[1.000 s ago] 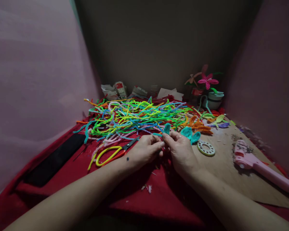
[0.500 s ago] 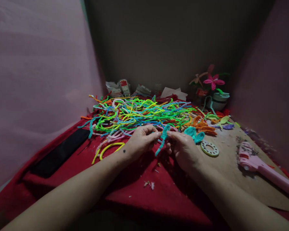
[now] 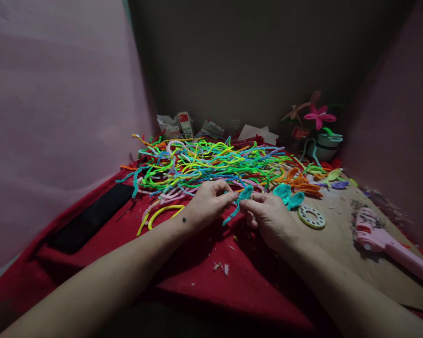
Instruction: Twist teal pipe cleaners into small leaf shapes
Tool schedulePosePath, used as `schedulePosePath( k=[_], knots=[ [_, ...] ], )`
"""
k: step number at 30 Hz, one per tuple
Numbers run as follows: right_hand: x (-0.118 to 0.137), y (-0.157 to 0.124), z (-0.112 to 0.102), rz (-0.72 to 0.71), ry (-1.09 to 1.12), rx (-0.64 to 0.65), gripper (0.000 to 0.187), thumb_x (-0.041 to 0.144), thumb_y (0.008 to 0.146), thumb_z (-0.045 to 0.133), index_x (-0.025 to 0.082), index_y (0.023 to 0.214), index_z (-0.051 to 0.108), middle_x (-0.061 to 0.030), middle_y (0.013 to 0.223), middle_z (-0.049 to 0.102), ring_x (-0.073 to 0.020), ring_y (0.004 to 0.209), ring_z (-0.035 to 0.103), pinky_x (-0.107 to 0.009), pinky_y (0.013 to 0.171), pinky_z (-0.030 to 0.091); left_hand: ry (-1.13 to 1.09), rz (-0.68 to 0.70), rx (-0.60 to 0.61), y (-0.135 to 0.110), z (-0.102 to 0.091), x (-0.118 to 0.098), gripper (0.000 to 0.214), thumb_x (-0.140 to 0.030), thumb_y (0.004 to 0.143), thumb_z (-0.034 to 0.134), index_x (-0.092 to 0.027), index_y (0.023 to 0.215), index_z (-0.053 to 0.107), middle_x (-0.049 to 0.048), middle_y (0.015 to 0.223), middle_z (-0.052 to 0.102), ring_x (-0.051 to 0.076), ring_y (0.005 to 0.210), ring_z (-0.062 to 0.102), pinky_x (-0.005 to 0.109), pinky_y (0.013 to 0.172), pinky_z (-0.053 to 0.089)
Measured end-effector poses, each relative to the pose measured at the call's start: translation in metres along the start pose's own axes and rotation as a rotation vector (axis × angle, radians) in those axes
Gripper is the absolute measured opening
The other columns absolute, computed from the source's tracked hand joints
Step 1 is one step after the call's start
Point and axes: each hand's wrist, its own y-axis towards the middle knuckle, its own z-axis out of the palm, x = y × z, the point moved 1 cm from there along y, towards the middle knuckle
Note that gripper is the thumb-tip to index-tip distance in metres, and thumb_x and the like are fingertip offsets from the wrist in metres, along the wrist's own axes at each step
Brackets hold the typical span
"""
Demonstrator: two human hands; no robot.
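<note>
Between my two hands is a teal pipe cleaner petal (image 3: 246,192), a flat rounded loop with a loose tail hanging down toward the left. My left hand (image 3: 213,199) pinches it at its left edge with thumb and forefinger. On the other side, my right hand (image 3: 268,213) has its fingertips closed on the petal's lower right. Just beyond my right hand lie finished-looking teal petals (image 3: 282,191) on the board. A large heap of multicoloured pipe cleaners (image 3: 211,162) spreads behind both hands.
A black phone-like slab (image 3: 91,218) lies at left on the red cloth (image 3: 183,272). On the brown board (image 3: 338,253) at right are a pale ring with holes (image 3: 312,217), orange petals (image 3: 299,185) and a pink tool (image 3: 384,244). A potted pink flower (image 3: 319,116) stands behind.
The teal petal has turned, so its broad face shows more and its tail swings left. My hands keep their pinch. The whole view has shifted slightly.
</note>
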Motion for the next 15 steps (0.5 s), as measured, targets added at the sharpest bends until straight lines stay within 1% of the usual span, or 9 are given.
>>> schedulePosePath(
  k=[2, 4, 6, 7, 8, 9, 11, 13, 15],
  knots=[
    [-0.001, 0.0, 0.001, -0.003, 0.073, -0.015, 0.02, 0.019, 0.061, 0.059, 0.017, 0.049, 0.043, 0.0076, 0.04, 0.035, -0.004, 0.035, 0.026, -0.022, 0.037, 0.016, 0.125, 0.124, -0.075, -0.003, 0.003, 0.002, 0.02, -0.029, 0.078, 0.049, -0.015, 0.064, 0.053, -0.0022, 0.057, 0.05, 0.008, 0.052, 0.043, 0.02, 0.051, 0.035],
    [-0.004, 0.0, 0.002, 0.012, 0.145, -0.017, 0.022, 0.02, 0.061, 0.059, 0.018, 0.049, 0.041, 0.0079, 0.039, 0.034, -0.0043, 0.034, 0.025, -0.022, 0.037, 0.016, 0.31, 0.315, -0.131, -0.008, 0.007, 0.005, 0.019, -0.025, 0.081, 0.044, -0.015, 0.067, 0.053, -0.0006, 0.061, 0.052, 0.009, 0.056, 0.044, 0.021, 0.055, 0.036],
    [-0.008, 0.0, 0.002, 0.035, 0.172, -0.014, 0.023, 0.022, 0.061, 0.059, 0.019, 0.049, 0.039, 0.008, 0.039, 0.034, -0.0046, 0.034, 0.025, -0.023, 0.036, 0.017, 0.511, 0.513, -0.103, -0.013, 0.011, 0.008, 0.019, -0.02, 0.081, 0.041, -0.015, 0.069, 0.055, 0.0006, 0.062, 0.051, 0.01, 0.056, 0.044, 0.022, 0.055, 0.035],
    [-0.01, 0.001, 0.002, 0.037, 0.167, -0.014, 0.024, 0.023, 0.061, 0.06, 0.019, 0.049, 0.039, 0.0078, 0.039, 0.034, -0.0048, 0.034, 0.025, -0.023, 0.037, 0.018, 0.584, 0.583, -0.064, -0.014, 0.012, 0.008, 0.019, -0.018, 0.081, 0.04, -0.015, 0.069, 0.055, 0.001, 0.061, 0.051, 0.01, 0.056, 0.044, 0.022, 0.054, 0.035],
    [-0.011, 0.001, 0.002, 0.035, 0.159, -0.018, 0.025, 0.024, 0.06, 0.061, 0.019, 0.049, 0.039, 0.0077, 0.039, 0.035, -0.005, 0.035, 0.026, -0.023, 0.037, 0.018, 0.617, 0.622, -0.03, -0.014, 0.012, 0.008, 0.02, -0.018, 0.081, 0.04, -0.015, 0.069, 0.055, 0.0014, 0.061, 0.051, 0.01, 0.056, 0.044, 0.022, 0.054, 0.035],
    [-0.011, 0.001, 0.002, 0.031, 0.157, -0.025, 0.026, 0.024, 0.06, 0.062, 0.019, 0.049, 0.039, 0.0076, 0.039, 0.035, -0.0052, 0.035, 0.027, -0.023, 0.037, 0.019, 0.602, 0.624, 0.001, -0.014, 0.011, 0.006, 0.019, -0.018, 0.081, 0.041, -0.015, 0.07, 0.056, 0.0018, 0.063, 0.052, 0.011, 0.058, 0.045, 0.022, 0.055, 0.036],
    [-0.01, 0.002, 0.001, 0.019, 0.193, -0.036, 0.029, 0.025, 0.059, 0.065, 0.019, 0.049, 0.038, 0.0079, 0.04, 0.034, -0.0052, 0.037, 0.027, -0.022, 0.038, 0.019, 0.429, 0.526, 0.036, -0.01, 0.007, 0.002, 0.015, -0.023, 0.081, 0.046, -0.015, 0.075, 0.058, 0.0026, 0.07, 0.055, 0.011, 0.066, 0.049, 0.022, 0.062, 0.039],
    [-0.008, 0.003, 0.001, 0.01, 0.27, -0.027, 0.029, 0.023, 0.058, 0.066, 0.019, 0.049, 0.039, 0.008, 0.042, 0.034, -0.0049, 0.038, 0.026, -0.022, 0.039, 0.018, 0.114, 0.338, 0.055, -0.004, 0.001, -0.002, 0.019, -0.031, 0.081, 0.05, -0.015, 0.079, 0.059, 0.0027, 0.077, 0.058, 0.011, 0.071, 0.052, 0.023, 0.067, 0.041],
    [-0.005, 0.002, 0.001, -0.002, 0.32, -0.007, 0.024, 0.022, 0.059, 0.067, 0.018, 0.052, 0.044, 0.0077, 0.045, 0.037, -0.0046, 0.04, 0.025, -0.021, 0.039, 0.017, -0.231, 0.102, 0.086, 0.0, -0.004, 0.0, 0.025, -0.038, 0.081, 0.05, -0.014, 0.079, 0.058, 0.0016, 0.076, 0.058, 0.009, 0.066, 0.052, 0.022, 0.063, 0.041]
  ],
)
